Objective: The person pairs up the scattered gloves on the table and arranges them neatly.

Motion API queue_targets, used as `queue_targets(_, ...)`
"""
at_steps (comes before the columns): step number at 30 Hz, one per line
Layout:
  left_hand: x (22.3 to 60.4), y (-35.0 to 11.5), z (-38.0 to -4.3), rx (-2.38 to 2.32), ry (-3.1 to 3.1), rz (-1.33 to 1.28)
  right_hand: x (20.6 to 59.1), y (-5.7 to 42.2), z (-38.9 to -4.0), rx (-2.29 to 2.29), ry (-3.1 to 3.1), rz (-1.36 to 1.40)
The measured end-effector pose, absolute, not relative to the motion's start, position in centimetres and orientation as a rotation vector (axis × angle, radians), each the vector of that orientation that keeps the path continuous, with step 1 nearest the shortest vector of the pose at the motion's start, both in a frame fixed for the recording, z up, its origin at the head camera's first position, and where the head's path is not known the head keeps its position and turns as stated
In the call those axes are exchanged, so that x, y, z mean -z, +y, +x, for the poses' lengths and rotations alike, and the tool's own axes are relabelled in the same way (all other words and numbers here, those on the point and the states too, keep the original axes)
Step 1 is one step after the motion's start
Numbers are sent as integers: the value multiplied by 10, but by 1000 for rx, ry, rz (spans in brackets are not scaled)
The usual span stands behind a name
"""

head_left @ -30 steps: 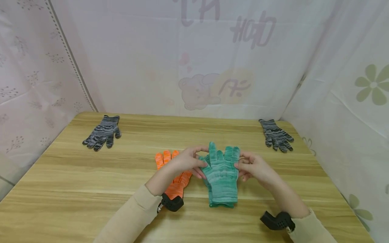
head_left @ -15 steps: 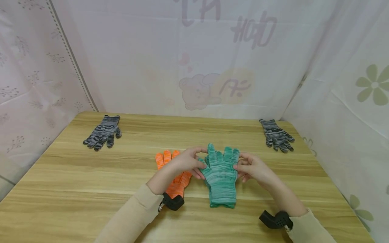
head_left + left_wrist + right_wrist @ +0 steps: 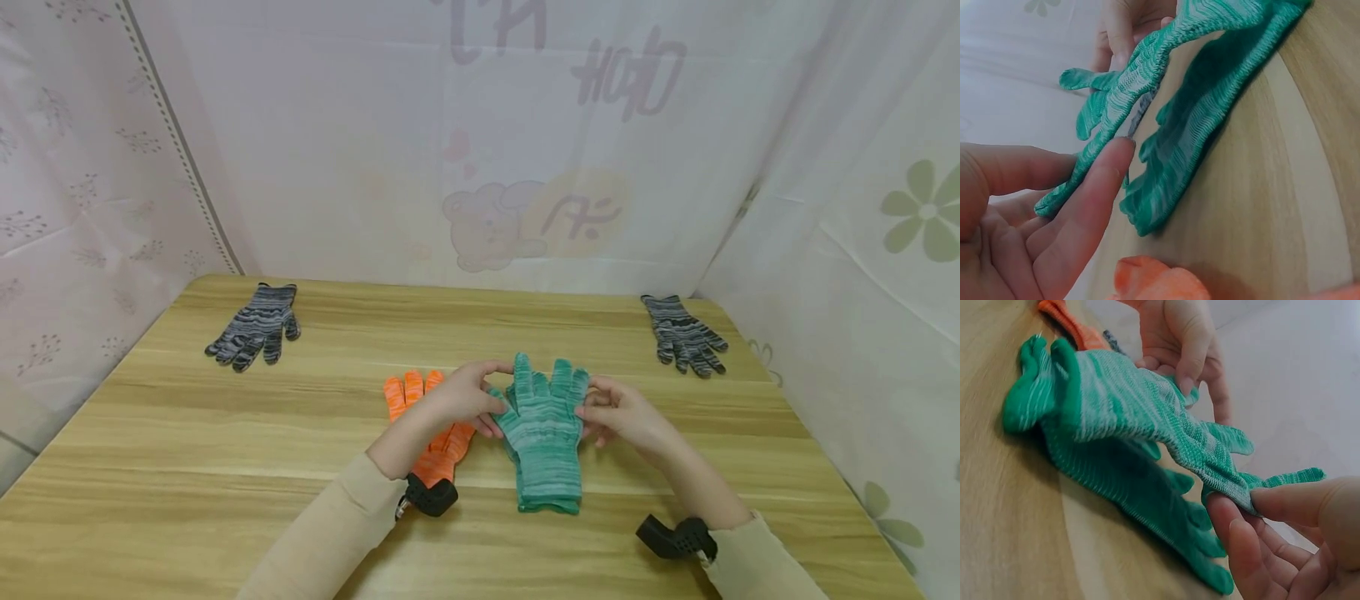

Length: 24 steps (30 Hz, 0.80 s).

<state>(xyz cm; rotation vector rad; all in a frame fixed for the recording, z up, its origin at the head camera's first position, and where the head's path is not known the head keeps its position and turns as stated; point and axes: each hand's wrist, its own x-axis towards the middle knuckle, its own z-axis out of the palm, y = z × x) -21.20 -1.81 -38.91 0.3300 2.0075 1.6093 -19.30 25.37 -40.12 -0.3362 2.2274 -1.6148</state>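
Two green-and-white striped knit gloves lie one over the other in front of me, fingers away from me. My left hand (image 3: 467,396) pinches the thumb of the upper green glove (image 3: 549,446) between thumb and fingers. On the opposite side, my right hand (image 3: 628,418) pinches that glove's edge just below the fingers. Both wrist views show the upper glove's finger end raised, with a gap above the lower green glove (image 3: 1129,494), which lies on the table. Their cuffs stay close together. From the head view, the lower glove is mostly hidden.
An orange glove (image 3: 448,446) lies left of the green pair, partly under my left forearm. Grey-and-black gloves rest near the table's far corners, one at left (image 3: 261,323) and another at right (image 3: 681,335). Printed curtains (image 3: 345,167) enclose the wooden table (image 3: 187,467).
Both hands keep their pinch on the upper green glove. My right hand and the glove's right edge have shifted slightly left, and the glove's outer fingers sit a little lower.
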Motion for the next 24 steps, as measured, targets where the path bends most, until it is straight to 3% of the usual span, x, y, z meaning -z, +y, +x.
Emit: queue_targets(24, 396, -18, -213, -1433, 2119, 358, 414, 252, -196, 1513, 2148, -345)
